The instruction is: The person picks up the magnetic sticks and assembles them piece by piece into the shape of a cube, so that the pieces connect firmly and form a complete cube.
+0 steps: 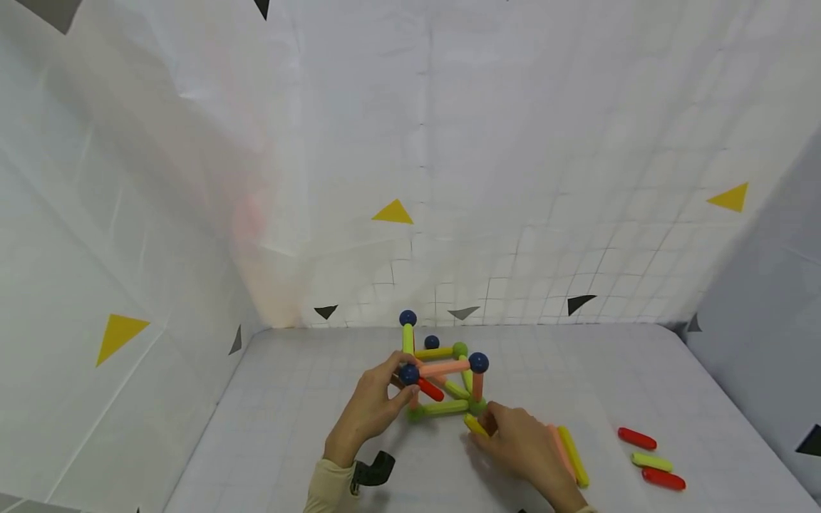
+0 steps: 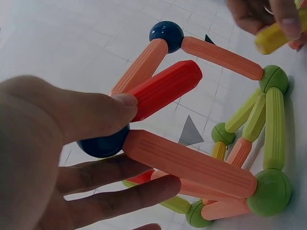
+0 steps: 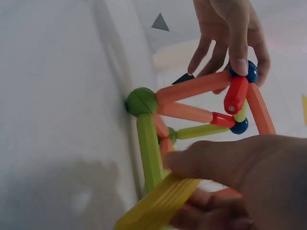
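A frame of coloured rods and balls, probably a magnetic building set, stands mid-table, with green balls (image 1: 477, 405) low and blue balls (image 1: 478, 363) higher. My left hand (image 1: 372, 406) grips its near left upper blue ball (image 2: 103, 143); the thumb presses where a red rod (image 2: 168, 88) meets that ball. The red rod's other end is free. Salmon rods (image 2: 192, 163) run from the same ball. My right hand (image 1: 522, 438) pinches a yellow rod (image 3: 160, 203) between thumb and fingers, close to the near right green ball. In the head view, I cannot tell whether they touch.
Loose salmon and yellow rods (image 1: 573, 456) lie beside my right hand. Farther right are two red rods (image 1: 663, 479) and a light green rod (image 1: 652, 462). A blue ball (image 1: 432, 343) shows at the frame's back. White sheeting (image 1: 487, 142) walls the table's back and sides.
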`<state>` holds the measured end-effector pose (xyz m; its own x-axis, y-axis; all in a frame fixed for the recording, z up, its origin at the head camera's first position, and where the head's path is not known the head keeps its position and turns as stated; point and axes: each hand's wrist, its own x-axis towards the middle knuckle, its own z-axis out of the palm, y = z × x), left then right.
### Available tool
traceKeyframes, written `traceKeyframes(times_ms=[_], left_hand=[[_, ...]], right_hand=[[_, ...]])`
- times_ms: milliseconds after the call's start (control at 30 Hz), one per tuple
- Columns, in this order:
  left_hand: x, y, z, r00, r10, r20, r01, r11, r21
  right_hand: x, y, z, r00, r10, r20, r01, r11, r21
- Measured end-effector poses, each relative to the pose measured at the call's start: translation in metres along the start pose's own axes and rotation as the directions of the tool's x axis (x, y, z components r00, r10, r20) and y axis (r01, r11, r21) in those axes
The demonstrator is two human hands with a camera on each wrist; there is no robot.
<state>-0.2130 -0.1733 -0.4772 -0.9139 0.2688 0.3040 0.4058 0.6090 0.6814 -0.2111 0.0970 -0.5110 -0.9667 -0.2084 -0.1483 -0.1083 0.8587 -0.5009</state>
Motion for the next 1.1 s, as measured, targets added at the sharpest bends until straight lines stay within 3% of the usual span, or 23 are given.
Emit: traceKeyframes(times_ms=[133, 333, 667, 1100], left_hand=[[0.0, 0.0, 0.0, 1.0, -0.009, 0.0, 0.009, 1.0, -0.007], [-0.001, -0.001, 0.0, 1.0, -0.004, -0.002, 0.004, 1.0, 0.0], [-0.001, -0.002, 0.003, 1.0, 0.01, 0.003, -0.01, 1.0, -0.004], [0.0, 0.0, 0.003, 1.0, 0.012, -0.004, -0.012, 1.0, 0.005]], right_hand=[[0.003, -0.007, 0.006, 0.985, -0.116, -0.124, 0.123, 0.991, 0.045], [0.007, -0.017, 0.019, 0.94, -0.185, -0.286, 0.215, 0.974, 0.076], [0.01, -0.023, 0.03, 0.908, -0.238, -0.344, 0.285, 0.954, 0.093], [0.011, -0.022, 0.027, 0.897, -0.234, -0.374, 0.288, 0.953, 0.095]])
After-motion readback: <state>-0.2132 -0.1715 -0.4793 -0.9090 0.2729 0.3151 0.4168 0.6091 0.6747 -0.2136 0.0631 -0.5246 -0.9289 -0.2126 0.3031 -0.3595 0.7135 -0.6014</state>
